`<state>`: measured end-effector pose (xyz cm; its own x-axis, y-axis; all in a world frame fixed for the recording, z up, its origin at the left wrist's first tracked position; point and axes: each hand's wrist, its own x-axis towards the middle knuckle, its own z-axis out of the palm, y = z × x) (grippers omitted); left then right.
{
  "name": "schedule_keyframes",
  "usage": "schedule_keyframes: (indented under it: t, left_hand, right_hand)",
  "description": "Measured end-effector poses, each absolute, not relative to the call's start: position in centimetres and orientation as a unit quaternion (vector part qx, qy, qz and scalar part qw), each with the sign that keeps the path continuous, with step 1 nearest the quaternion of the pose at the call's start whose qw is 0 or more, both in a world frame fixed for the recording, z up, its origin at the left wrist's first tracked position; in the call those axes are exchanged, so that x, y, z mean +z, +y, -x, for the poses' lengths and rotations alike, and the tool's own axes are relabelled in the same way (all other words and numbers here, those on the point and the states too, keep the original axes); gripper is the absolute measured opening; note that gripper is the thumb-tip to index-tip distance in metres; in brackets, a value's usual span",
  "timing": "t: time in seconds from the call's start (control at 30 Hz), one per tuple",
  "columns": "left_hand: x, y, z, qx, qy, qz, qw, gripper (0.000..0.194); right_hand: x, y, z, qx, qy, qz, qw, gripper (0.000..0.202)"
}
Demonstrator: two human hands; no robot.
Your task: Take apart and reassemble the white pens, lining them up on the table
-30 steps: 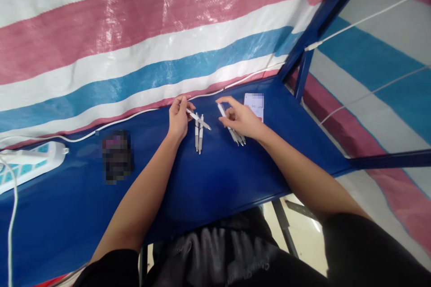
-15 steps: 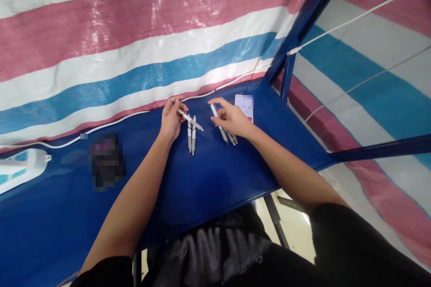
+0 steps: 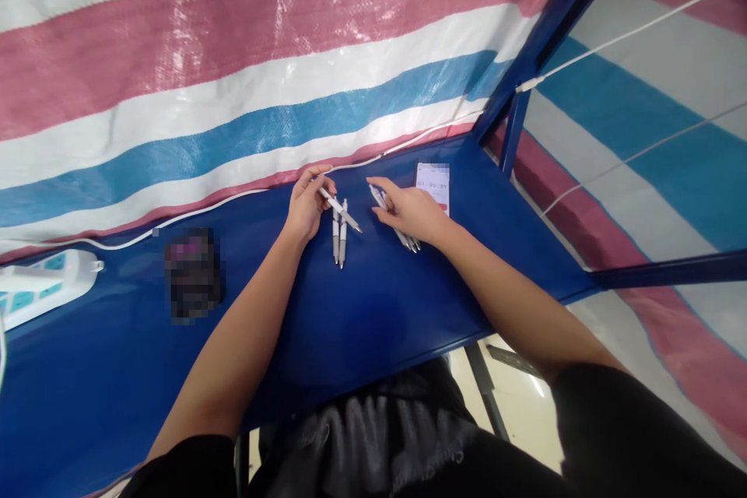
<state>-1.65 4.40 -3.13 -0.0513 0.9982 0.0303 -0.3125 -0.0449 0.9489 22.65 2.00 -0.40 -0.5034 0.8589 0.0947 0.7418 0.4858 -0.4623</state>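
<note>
My left hand (image 3: 307, 206) grips a white and grey pen (image 3: 344, 212) that slants down to the right. Under its tip side, two similar pens (image 3: 339, 241) lie side by side on the blue table (image 3: 362, 311). My right hand (image 3: 408, 210) is over a group of several pens (image 3: 410, 243), whose tips stick out below it. Its thumb and forefinger are apart, with the upper part of one pen (image 3: 379, 197) showing between them. None of those pens appears lifted.
A phone (image 3: 433, 180) showing a timer lies behind my right hand. Further left are a blurred dark object (image 3: 194, 272) and a white power strip (image 3: 52, 284). A white cable (image 3: 175, 219) runs along the striped sheet; a blue frame post (image 3: 517, 128) stands at the right.
The whole view has shifted slightly, so the table and things appear further right. My right hand's fingers have come a little lower over the pens. My left hand keeps its pen.
</note>
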Motion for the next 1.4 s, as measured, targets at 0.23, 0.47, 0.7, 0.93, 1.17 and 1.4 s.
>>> schedule_keyframes:
  t: [0.23, 0.47, 0.7, 0.93, 1.17, 1.4]
  left_hand:
    - [-3.1, 4.4, 1.7, 0.589, 0.42, -0.42, 0.549, 0.007]
    - [-3.1, 4.4, 1.7, 0.583, 0.419, -0.423, 0.553, 0.007]
    - [-3.1, 4.5, 1.6, 0.578, 0.42, -0.418, 0.561, 0.006]
    - [-2.9, 4.5, 1.9, 0.583, 0.408, -0.405, 0.574, 0.006]
    - [-1.8, 3.5, 0.6, 0.596, 0.342, -0.459, 0.563, 0.032]
    - [0.5, 2.3, 0.6, 0.556, 0.313, -0.478, 0.604, 0.024]
  right_hand:
    - [-0.6, 2.1, -22.7, 0.134, -0.859, 0.476, 0.137, 0.038]
    - [-0.7, 2.2, -22.5, 0.157, -0.859, 0.468, 0.138, 0.034]
    - [-1.0, 2.7, -23.2, 0.17, -0.85, 0.471, 0.163, 0.032]
    - [-0.6, 3.1, -23.7, 0.177, -0.848, 0.452, 0.215, 0.02]
    - [1.4, 0.6, -22.4, 0.392, -0.805, 0.388, 0.22, 0.06]
    - [2.0, 0.3, -22.3, 0.705, -0.619, 0.256, 0.233, 0.067]
